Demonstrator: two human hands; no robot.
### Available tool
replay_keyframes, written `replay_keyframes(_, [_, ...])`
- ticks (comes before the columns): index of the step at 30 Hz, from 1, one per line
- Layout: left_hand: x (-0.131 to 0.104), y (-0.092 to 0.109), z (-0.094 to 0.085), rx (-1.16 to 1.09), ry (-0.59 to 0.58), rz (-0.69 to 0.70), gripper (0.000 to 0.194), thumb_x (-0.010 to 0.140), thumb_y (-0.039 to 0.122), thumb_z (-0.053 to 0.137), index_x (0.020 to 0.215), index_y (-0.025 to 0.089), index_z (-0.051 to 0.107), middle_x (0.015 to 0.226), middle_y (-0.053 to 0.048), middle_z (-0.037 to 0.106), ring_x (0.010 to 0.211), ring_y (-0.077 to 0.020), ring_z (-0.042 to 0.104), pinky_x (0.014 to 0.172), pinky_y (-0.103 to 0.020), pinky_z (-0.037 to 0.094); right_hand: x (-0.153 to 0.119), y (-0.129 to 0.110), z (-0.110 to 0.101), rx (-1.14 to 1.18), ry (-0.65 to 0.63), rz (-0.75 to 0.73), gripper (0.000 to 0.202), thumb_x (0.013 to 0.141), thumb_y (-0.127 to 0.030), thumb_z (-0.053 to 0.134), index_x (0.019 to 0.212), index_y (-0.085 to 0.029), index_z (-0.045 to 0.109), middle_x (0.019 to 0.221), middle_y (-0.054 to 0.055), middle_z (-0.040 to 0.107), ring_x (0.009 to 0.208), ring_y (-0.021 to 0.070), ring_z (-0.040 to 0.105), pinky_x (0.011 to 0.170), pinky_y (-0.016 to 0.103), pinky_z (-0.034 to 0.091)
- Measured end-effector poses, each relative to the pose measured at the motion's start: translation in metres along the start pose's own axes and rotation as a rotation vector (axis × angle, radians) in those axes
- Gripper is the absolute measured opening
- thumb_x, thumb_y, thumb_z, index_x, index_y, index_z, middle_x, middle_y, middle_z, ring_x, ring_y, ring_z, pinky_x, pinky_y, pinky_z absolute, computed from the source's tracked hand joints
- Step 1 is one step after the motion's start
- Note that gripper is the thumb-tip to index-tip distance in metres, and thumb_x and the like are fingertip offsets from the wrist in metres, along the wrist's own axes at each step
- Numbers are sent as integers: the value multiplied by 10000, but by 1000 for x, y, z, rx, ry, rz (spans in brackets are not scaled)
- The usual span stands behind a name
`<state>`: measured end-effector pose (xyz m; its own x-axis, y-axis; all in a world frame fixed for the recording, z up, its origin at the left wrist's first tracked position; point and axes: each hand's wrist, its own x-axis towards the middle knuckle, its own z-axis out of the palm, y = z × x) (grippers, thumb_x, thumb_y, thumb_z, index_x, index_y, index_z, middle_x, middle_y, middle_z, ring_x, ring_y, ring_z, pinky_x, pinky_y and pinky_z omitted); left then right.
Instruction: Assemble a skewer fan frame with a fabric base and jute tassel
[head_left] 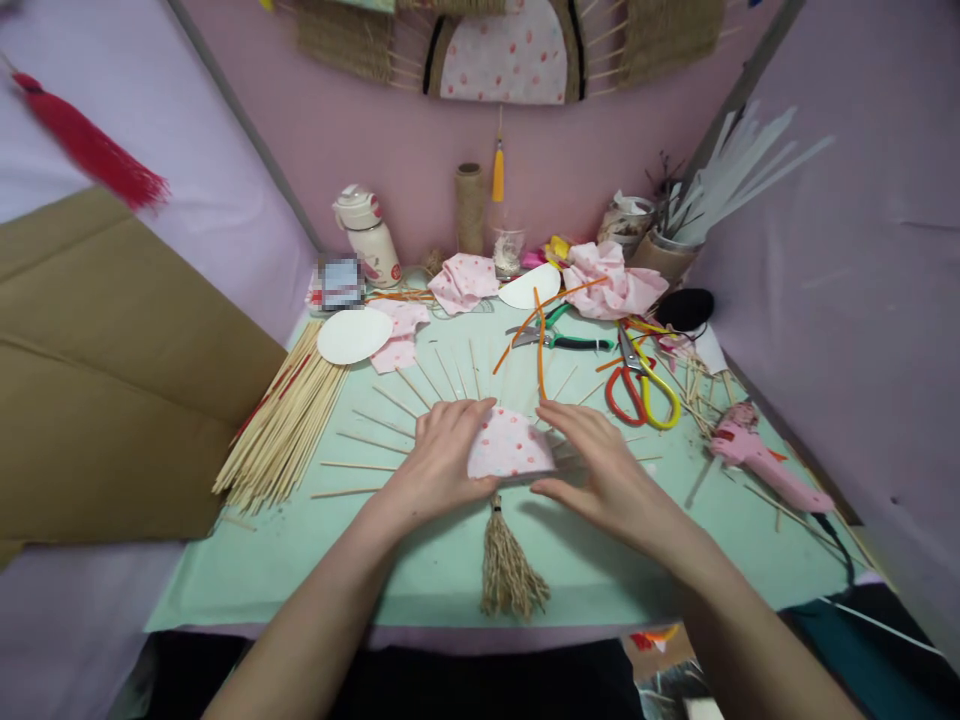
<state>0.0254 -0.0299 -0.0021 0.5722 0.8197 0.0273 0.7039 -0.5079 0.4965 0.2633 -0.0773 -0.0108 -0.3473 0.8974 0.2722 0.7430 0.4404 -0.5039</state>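
Observation:
A half-round piece covered in white fabric with pink-red spots [510, 445] lies near the front middle of the table, flat side towards me. Thin wooden sticks [375, 437] fan out around its curved side. My left hand [448, 455] is curled about the left end of the piece, fingers along the curve and thumb by the straight edge. At the right end, my right hand [596, 460] has thumb and fingers spread apart; whether its fingertips touch the fabric I cannot tell. Below the straight edge lies a twine tassel [510, 565] with a dark band.
A bundle of sticks [289, 430] lies left, beside a cardboard sheet [112, 380]. Scissors [641, 385], green-handled pruners [570, 342] and a pink glue gun [769, 465] lie right. Behind are a white oval [355, 336], spotted fabric [611, 280] and a bottle [369, 238].

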Motion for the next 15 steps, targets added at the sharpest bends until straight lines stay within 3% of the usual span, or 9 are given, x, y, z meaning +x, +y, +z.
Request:
replay_keyframes(4, [-2,-2,-1,-2,13,29,746,725,349,733,1372,227,382,1298,-116,538,1194,-324,460,1004,-508,374,16,-1,31,47,-43,0,747,829,-383,706,1477,-300,343,1376,116,562,1290,334,475,1026,552,424])
replay_keyframes(10, [-5,-10,1,-35,27,72,767,739,329,733,1396,230,350,1357,-124,514,1255,-316,437,1053,-507,338,17,2,34,40,-22,34,657,812,-399,700,1405,-269,449,1270,130,613,1196,345,521,968,548,439])
replay_keyframes(13, [-19,-19,0,-64,78,59,907,723,392,771,1463,266,264,1502,-139,392,1386,-334,328,1117,-524,270,16,4,35,43,7,62,630,797,-404,711,1362,-241,485,1234,140,618,1172,345,531,958,546,439])
replay_keyframes(15, [-34,-26,-2,-77,138,-20,878,752,396,754,1472,285,262,1516,-133,385,1395,-333,323,1113,-519,280,14,5,37,48,6,89,607,796,-407,713,1336,-228,502,1213,143,617,1168,346,531,956,543,439])
